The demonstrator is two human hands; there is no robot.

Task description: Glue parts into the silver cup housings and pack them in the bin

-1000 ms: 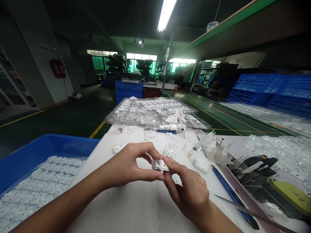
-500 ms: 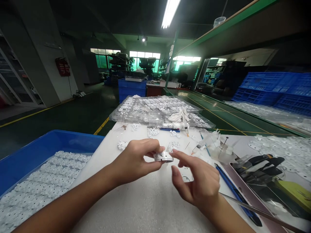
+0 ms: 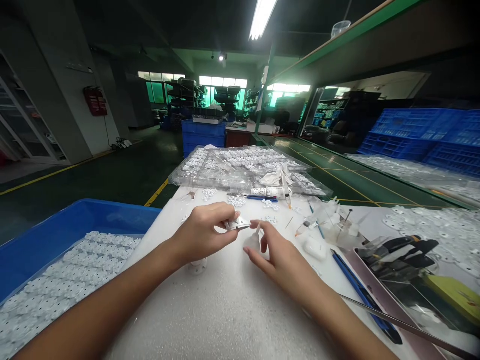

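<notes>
My left hand (image 3: 206,230) pinches a small white round plastic part (image 3: 236,224) between thumb and fingers, edge-on above the white tabletop. Close by on the right, my right hand (image 3: 273,250) has its thumb and index finger apart, the index fingertip at the part's edge. A white bottle (image 3: 252,241) with a pointed nozzle shows in the gap between that thumb and index finger; no firm grip on it is visible. Below my left hand lies another pale round part (image 3: 198,266). Small white pieces (image 3: 236,201) lie in little heaps farther back.
At left stands a blue bin (image 3: 123,212) with rows of white parts. Clear trays (image 3: 225,177) of parts fill the table's back. On the right are blue-handled tweezers (image 3: 365,295), a pink-edged tool tray (image 3: 397,295) and a loose spread of white parts (image 3: 435,235).
My left hand has shifted slightly left and up with the white part, now more tilted. My right hand has moved left and up. The bottle now shows between its fingers.
</notes>
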